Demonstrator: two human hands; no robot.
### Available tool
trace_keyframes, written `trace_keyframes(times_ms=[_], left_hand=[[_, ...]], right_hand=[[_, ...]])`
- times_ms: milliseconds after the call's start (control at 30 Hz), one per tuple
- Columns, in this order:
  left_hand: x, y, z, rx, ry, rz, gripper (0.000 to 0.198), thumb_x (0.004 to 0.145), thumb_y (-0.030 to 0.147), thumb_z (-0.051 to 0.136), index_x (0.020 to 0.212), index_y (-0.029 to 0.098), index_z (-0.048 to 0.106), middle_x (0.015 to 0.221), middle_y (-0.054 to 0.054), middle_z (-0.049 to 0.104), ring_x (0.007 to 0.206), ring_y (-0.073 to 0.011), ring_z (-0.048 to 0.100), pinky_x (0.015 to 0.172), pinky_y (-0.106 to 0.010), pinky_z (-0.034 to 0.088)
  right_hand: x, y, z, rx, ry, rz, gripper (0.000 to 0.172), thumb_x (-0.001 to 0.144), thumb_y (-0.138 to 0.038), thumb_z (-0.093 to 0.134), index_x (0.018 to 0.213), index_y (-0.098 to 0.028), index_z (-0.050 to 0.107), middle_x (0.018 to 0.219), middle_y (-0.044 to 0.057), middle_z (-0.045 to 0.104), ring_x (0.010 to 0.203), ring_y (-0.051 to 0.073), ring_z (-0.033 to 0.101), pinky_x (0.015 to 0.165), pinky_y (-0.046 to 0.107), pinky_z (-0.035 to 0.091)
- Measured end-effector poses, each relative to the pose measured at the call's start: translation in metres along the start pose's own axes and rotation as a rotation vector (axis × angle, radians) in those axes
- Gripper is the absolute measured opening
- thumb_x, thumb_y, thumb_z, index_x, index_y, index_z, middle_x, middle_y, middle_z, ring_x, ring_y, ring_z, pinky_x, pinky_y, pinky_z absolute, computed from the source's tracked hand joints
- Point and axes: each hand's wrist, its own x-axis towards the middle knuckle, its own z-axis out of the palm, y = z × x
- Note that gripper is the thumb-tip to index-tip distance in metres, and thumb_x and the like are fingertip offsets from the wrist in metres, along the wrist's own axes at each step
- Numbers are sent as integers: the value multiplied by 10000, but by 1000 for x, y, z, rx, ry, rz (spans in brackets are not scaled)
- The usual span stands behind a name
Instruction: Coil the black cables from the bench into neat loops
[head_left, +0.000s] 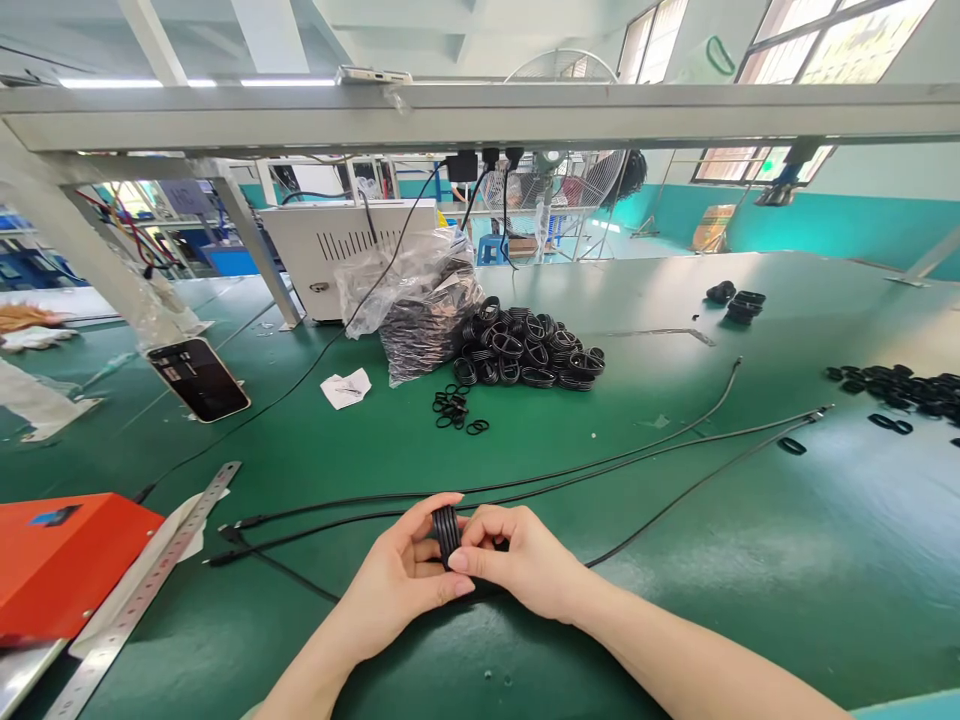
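Near the front middle of the green table, a small coil of black cable [446,535] is held upright between both hands. My left hand [401,575] grips it from the left, with a finger over its top and the thumb low. My right hand [517,560] pinches the coil's right side with thumb and curled fingers. Long black cables [525,493] lie across the table behind the hands. Further back sit small black rings [450,408] and a pile of coiled black cables [529,348].
To the left are an orange device [71,560], a steel ruler [146,595] and a phone [199,380]. A plastic bag [427,310] stands by a white box [300,250]. More black pieces [900,388] lie right. A metal beam [480,125] spans above.
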Motion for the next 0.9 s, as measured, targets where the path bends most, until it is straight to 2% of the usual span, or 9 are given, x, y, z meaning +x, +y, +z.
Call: trace_keyframes(times_ms=[200, 433, 533, 600, 667, 767, 833, 900], left_hand=[[-2, 8, 3, -23, -38, 18, 667, 650, 130, 829, 1246, 280, 569, 1065, -46, 724, 1015, -230, 682, 893, -336, 543], [-6, 8, 5, 23, 16, 46, 644, 614, 151, 855, 1205, 256, 622, 1052, -67, 748, 916, -237, 715, 834, -354, 575], [-3, 7, 3, -18, 44, 48, 687, 582, 169, 880, 1209, 267, 617, 1082, -76, 745, 897, -240, 720, 827, -363, 572], [-1, 8, 0, -73, 8, 23, 757, 576, 205, 893, 1262, 275, 580, 1111, -92, 739, 930, -261, 717, 851, -381, 557], [0, 9, -2, -136, -50, -6, 774, 618, 315, 876, 1314, 273, 540, 1151, -121, 725, 990, -292, 705, 852, -387, 548], [-1, 13, -5, -219, -88, -47, 607, 791, 498, 692, 1330, 272, 529, 1211, -136, 693, 1031, -302, 694, 824, -371, 552], [-3, 16, -5, -266, -74, -70, 483, 876, 493, 584, 1307, 277, 553, 1190, -105, 699, 1003, -276, 707, 828, -361, 554], [-5, 20, -5, -305, -55, -91, 406, 905, 415, 578, 1288, 282, 571, 1119, -64, 721, 951, -236, 723, 844, -342, 552]], right_hand=[[-2, 3, 6, 15, 55, -91, 309, 739, -432, 740, 626, -188, 586, 668, -29, 479, 644, 128, 406, 643, 279, 344], [-5, 1, 9, 62, 52, -149, 316, 731, -461, 761, 635, -206, 600, 740, 6, 546, 800, 193, 537, 794, 332, 410], [-3, -2, 2, 40, -22, -145, 375, 816, -542, 654, 662, -201, 630, 756, 16, 552, 829, 201, 569, 807, 336, 425], [-1, -5, -4, -36, -42, -166, 436, 892, -581, 526, 736, -202, 675, 780, 29, 577, 820, 196, 571, 806, 337, 426], [0, -7, -8, -118, 8, -194, 465, 923, -591, 458, 818, -208, 699, 796, 37, 592, 800, 189, 552, 792, 334, 418], [1, -7, -10, -158, 88, -169, 446, 916, -594, 473, 848, -212, 692, 750, 17, 550, 724, 169, 502, 715, 312, 401], [-1, -6, -9, -143, 99, -136, 424, 915, -584, 485, 860, -212, 680, 734, 0, 519, 667, 147, 464, 662, 294, 383], [-3, -5, -6, -125, 98, -128, 397, 916, -568, 498, 887, -212, 671, 763, -1, 530, 649, 135, 450, 638, 285, 375]])
